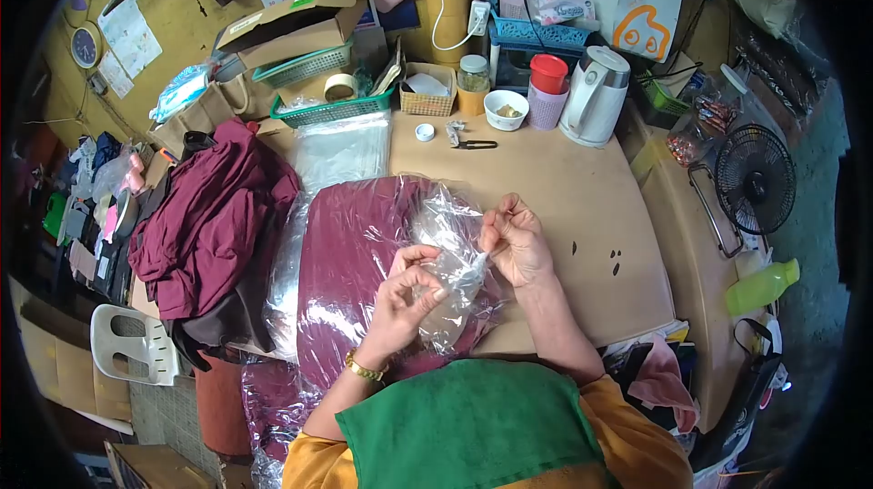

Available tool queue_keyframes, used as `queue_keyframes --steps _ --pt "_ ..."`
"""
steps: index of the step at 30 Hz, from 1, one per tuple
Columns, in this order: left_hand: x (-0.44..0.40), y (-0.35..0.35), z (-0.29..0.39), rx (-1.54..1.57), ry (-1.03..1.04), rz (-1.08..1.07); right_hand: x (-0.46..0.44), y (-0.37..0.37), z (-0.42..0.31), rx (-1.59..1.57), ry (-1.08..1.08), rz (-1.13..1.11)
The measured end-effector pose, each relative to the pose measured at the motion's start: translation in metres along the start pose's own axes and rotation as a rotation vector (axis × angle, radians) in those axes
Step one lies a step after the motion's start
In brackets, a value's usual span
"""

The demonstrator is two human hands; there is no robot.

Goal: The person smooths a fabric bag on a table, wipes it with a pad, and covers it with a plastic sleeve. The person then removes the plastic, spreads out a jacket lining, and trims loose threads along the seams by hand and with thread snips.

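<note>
A folded maroon garment lies on the table inside a clear plastic bag, which is crumpled and shiny at its right end. My right hand pinches a gathered bit of that bag between thumb and fingers. Just to its left, my left hand is closed in a pinch over the plastic, fingers curled; the exact bit it grips is hard to make out. Under the garment's left side and behind it are flat clear plastic bags. A heap of maroon clothing lies to the left.
Along the back stand a white kettle, a red-lidded cup, a white bowl and a green basket. Black-handled nippers lie in front of them. A fan and a green bottle are at right.
</note>
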State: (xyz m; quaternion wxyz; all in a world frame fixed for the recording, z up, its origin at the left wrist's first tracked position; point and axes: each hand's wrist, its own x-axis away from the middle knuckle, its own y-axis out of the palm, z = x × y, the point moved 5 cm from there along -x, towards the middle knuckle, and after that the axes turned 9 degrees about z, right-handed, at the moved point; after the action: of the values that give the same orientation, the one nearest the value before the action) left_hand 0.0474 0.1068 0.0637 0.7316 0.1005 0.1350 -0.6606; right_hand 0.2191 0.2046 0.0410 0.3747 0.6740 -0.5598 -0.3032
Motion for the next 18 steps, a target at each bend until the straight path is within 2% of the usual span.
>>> queue_keyframes --steps 2,3,6,7,9,10,11,13,14,15,16,17,18 --pt "0.001 -0.004 -0.009 0.039 -0.128 0.062 0.010 0.021 -0.002 -0.060 0.044 -0.191" --pt "0.001 -0.005 -0.006 0.039 -0.130 0.065 0.016 0.025 -0.004 -0.059 0.047 -0.191" --pt "-0.004 -0.013 0.025 -0.297 0.089 0.189 0.048 0.055 -0.006 0.912 -0.307 -0.438" --pt "-0.004 -0.011 0.034 -0.296 0.089 0.193 0.048 0.055 0.002 0.914 -0.305 -0.441" --pt "-0.002 -0.002 0.043 -0.243 0.043 0.184 0.056 0.061 0.006 1.227 -0.816 -0.460" --pt "-0.001 0.002 0.046 -0.297 0.177 0.134 0.056 0.060 0.007 1.230 -0.830 -0.443" --pt "-0.002 0.009 0.044 -0.296 0.179 0.139 0.055 0.062 0.008 1.230 -0.831 -0.449" --pt "-0.001 0.020 0.032 0.250 -0.006 0.201 0.050 0.060 0.008 1.007 -0.632 -0.392" --pt "0.004 0.021 0.015 0.265 -0.113 0.191 0.050 0.058 0.008 1.006 -0.632 -0.393" --pt "0.002 0.018 0.006 0.267 -0.111 0.192 0.042 0.045 0.008 0.791 -0.417 -0.247" --pt "-0.002 0.015 -0.001 -0.083 -0.039 0.103 0.036 0.032 0.010 0.572 -0.206 -0.104" --pt "-0.004 0.014 -0.010 -0.434 0.031 0.011 0.033 0.029 0.009 0.571 -0.207 -0.105" --pt "-0.005 0.015 -0.018 -0.494 0.014 -0.024 0.029 0.025 0.007 0.467 -0.188 -0.046"
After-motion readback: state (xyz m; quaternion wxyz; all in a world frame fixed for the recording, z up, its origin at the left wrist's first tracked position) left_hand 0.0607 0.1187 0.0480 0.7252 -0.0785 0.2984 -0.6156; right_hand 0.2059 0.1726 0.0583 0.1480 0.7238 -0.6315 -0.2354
